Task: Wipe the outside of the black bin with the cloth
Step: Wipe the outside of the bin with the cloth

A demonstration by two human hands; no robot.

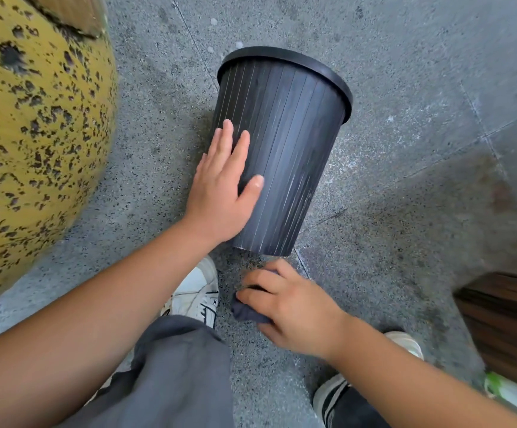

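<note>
Black ribbed plastic is what the bin is made of, and in the head view, the only view, it lies on its side on the grey speckled floor. Its long axis runs away from the person and a little to the right, with the wide rim at the far end and the narrow base at the near end, close to the feet. The left hand rests flat on the left side of the bin, with straight fingers and the thumb laid across the wall; it holds nothing, it only presses and steadies. The right hand is just in front of the base, near it but not touching, and its curled fingers grip a dark cloth that is bunched under the palm. So the bin lies straight ahead of the cloth, and the right hand is the one that has to move forward along the ribs, I think from the base toward the rim. The wiping seems not yet in contact at this moment. A white shoe stands between the two arms, and a yellow spotted round thing is at the left.
</note>
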